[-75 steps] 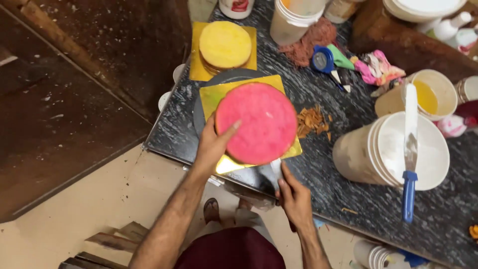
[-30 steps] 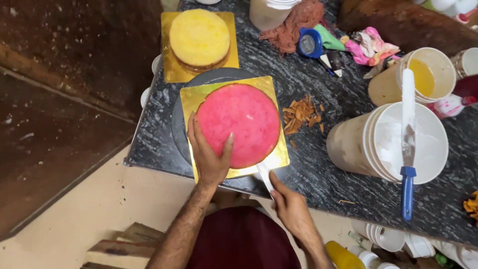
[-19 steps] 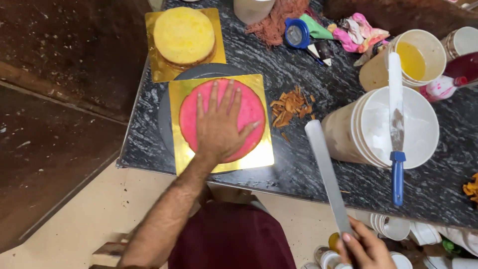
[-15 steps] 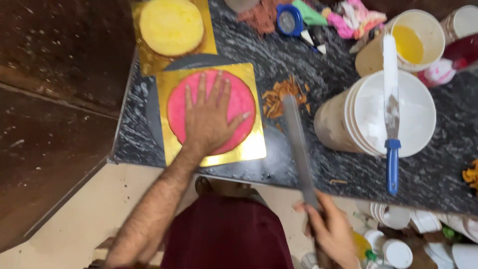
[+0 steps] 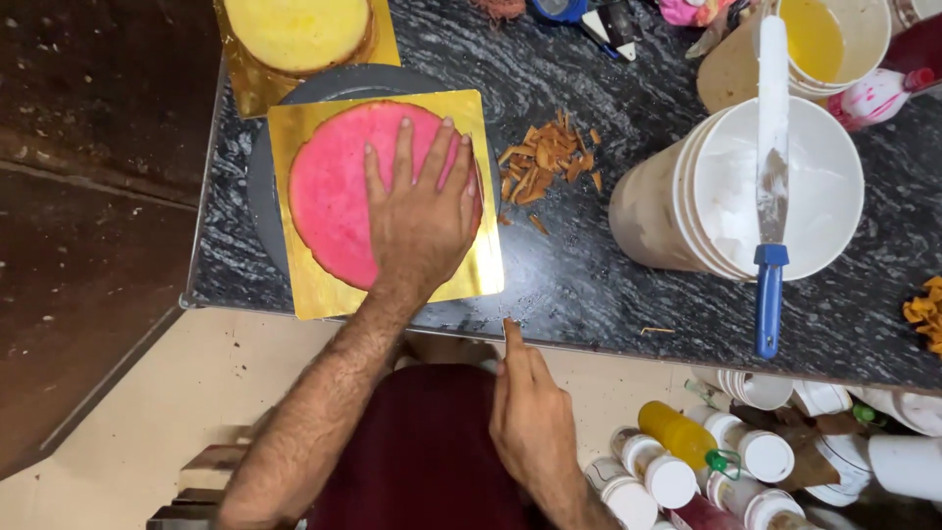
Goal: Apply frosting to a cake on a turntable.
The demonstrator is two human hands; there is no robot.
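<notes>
A round pink cake layer [image 5: 329, 196] lies on a square gold board [image 5: 471, 280], which sits on a grey turntable [image 5: 260, 196] at the near left of the black stone counter. My left hand [image 5: 422, 216] presses flat on the right half of the cake, fingers spread. My right hand [image 5: 530, 427] is below the counter's front edge, over my dark red apron. Its fingers are curled and the index finger points up at the edge. No knife shows in it.
A yellow cake layer [image 5: 294, 29] on a gold board sits behind the turntable. Brown cake trimmings [image 5: 545, 167] lie to the right. A white bucket [image 5: 834, 147] carries a blue-handled palette knife [image 5: 770, 285]. A tub of yellow liquid [image 5: 824, 39] stands behind; bottles [image 5: 687, 442] stand below.
My right hand pulled the long knife out from the cake and down below the counter edge; the blade is no longer in view. My left hand moved from the cake's rim to lie flat on top.
</notes>
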